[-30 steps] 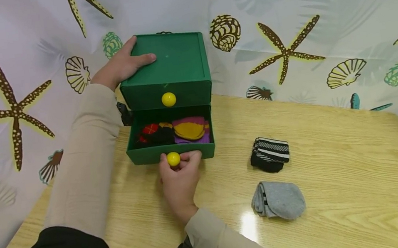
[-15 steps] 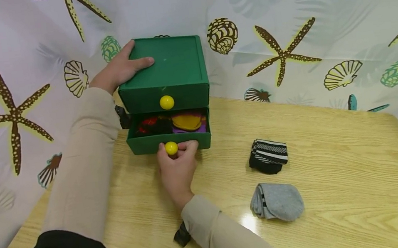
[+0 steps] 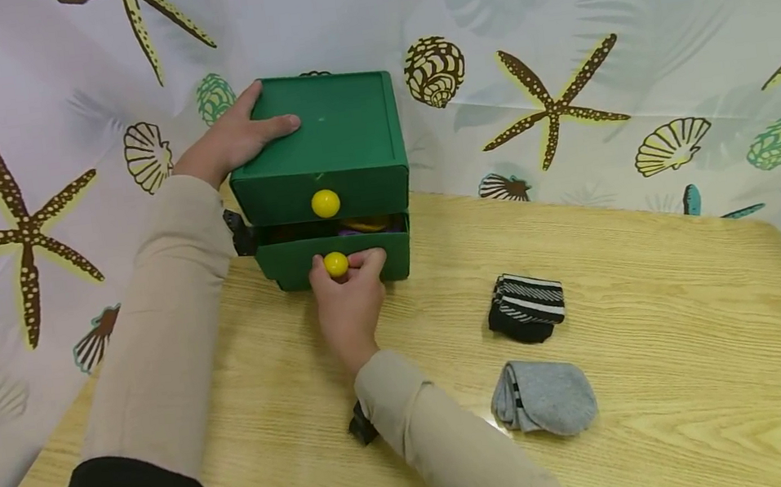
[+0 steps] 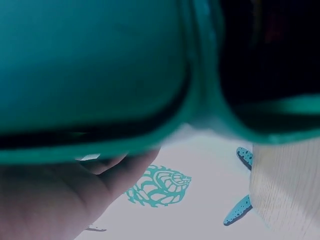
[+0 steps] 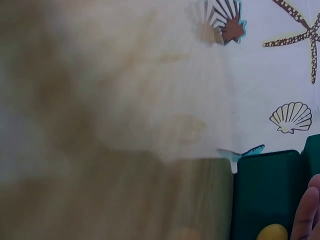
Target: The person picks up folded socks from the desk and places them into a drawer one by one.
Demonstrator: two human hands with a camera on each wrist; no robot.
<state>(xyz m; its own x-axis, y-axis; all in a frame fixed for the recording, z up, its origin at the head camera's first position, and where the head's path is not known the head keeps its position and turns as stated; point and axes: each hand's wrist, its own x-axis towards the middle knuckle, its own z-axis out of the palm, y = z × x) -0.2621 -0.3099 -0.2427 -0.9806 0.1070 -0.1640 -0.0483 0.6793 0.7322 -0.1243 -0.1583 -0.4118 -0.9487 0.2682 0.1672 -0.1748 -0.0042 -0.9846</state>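
At the front of the green box [image 3: 339, 135] on the counter [image 3: 665, 306], my right hand [image 3: 351, 310] pinches the yellow knob [image 3: 336, 264] of the low drawer [image 3: 289, 263], which sticks out toward me, while my left hand [image 3: 234, 138] lies spread over the top left edge.

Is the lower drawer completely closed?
No, the lower drawer stands partly out, and yellow cloth shows in the gap above its front.

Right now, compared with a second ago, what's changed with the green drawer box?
The lower drawer slid farther into the green box, hiding more of the colourful contents; a gap remains. The right hand moved with it, pinching its yellow knob. The left hand stays on the box; the striped sock and grey sock haven't moved.
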